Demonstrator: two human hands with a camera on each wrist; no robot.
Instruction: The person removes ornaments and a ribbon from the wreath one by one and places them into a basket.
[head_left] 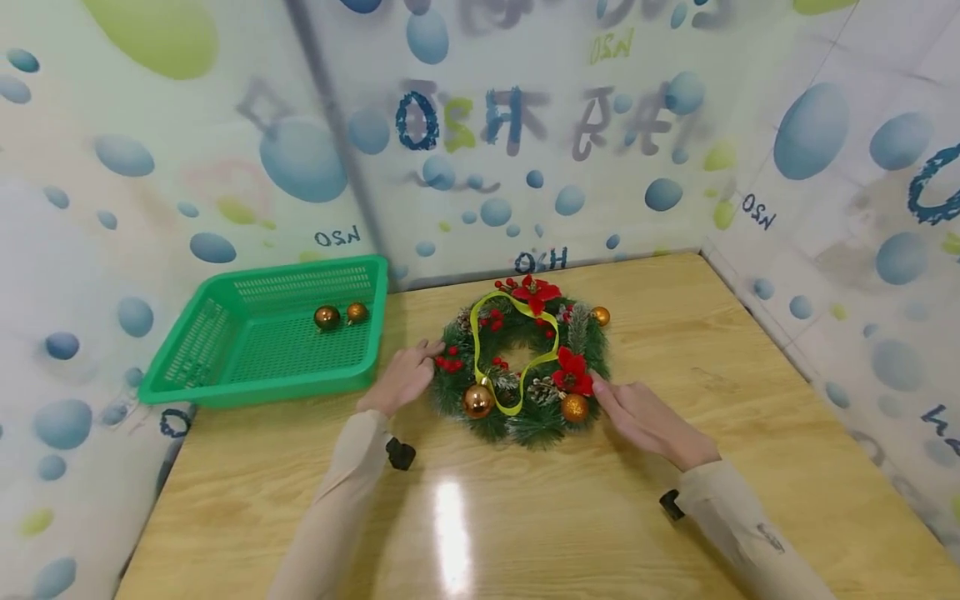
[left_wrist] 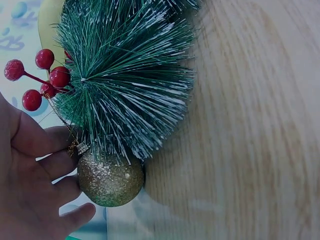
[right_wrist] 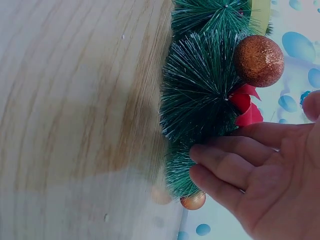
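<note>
A green Christmas wreath [head_left: 491, 427] lies flat on the wooden table, dressed with red berries [head_left: 450, 363], red flowers [head_left: 573, 372], pinecones, baubles and a yellow ribbon [head_left: 476, 333]. At its left side is my left hand [head_left: 406, 379], fingers extended toward the berries. A glittery gold bauble [left_wrist: 111, 181] hangs against those fingers in the left wrist view; the hand hides it from the head camera. My right hand [head_left: 651, 421] touches the wreath's right edge with loosely extended fingers, beside the lower flower and a glittery orange bauble [head_left: 574, 407]. A shiny copper bauble [head_left: 478, 401] sits at the front left.
A green plastic basket [head_left: 258, 388] stands at the back left, holding a shiny bauble [head_left: 327, 317] and a glittery one [head_left: 357, 312]. Patterned walls border the back and both sides of the table [head_left: 540, 533].
</note>
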